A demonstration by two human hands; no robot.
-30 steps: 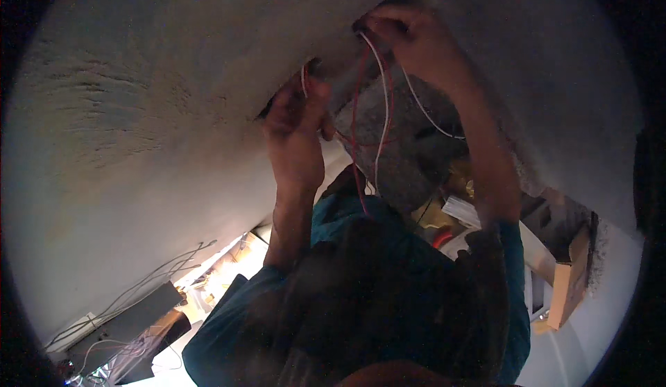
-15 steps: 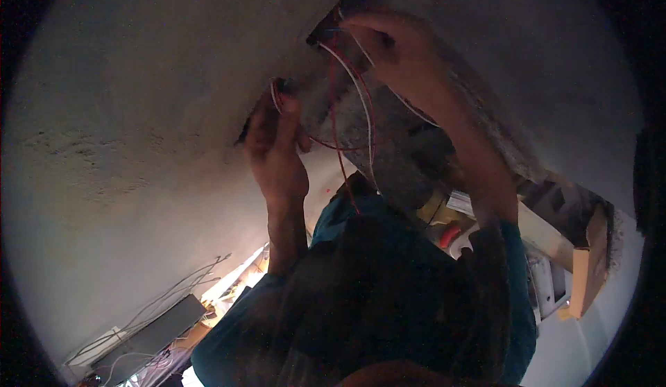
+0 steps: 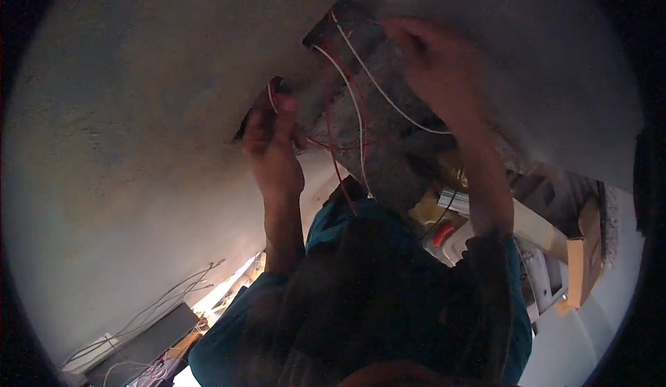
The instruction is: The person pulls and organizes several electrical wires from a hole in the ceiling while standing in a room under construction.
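Observation:
Red and white wires come out of a dark rectangular opening (image 3: 326, 30) in the grey wall (image 3: 139, 96). One white wire (image 3: 362, 120) and a red wire (image 3: 329, 116) hang down from it; a second white wire (image 3: 388, 99) slants right, passing behind my right forearm. My left hand (image 3: 274, 144) is closed at a smaller, lower hole (image 3: 277, 83), around red and white wires whose ends I cannot make out. Right of the upper opening, my right hand (image 3: 440, 57) is blurred, thumb and fingers curled together in a pinch; what is between them does not show clearly.
Lower right, an open cardboard box (image 3: 584, 269) stands near white objects and a red item (image 3: 442, 233). At lower left lie a dark flat box (image 3: 149, 342) and loose grey cables (image 3: 163, 300), beside a bright strip of light (image 3: 225, 290).
My right hand has moved right, away from the upper opening, uncovering the slanting white wire. My left hand stays at the lower hole, still closed on the wires.

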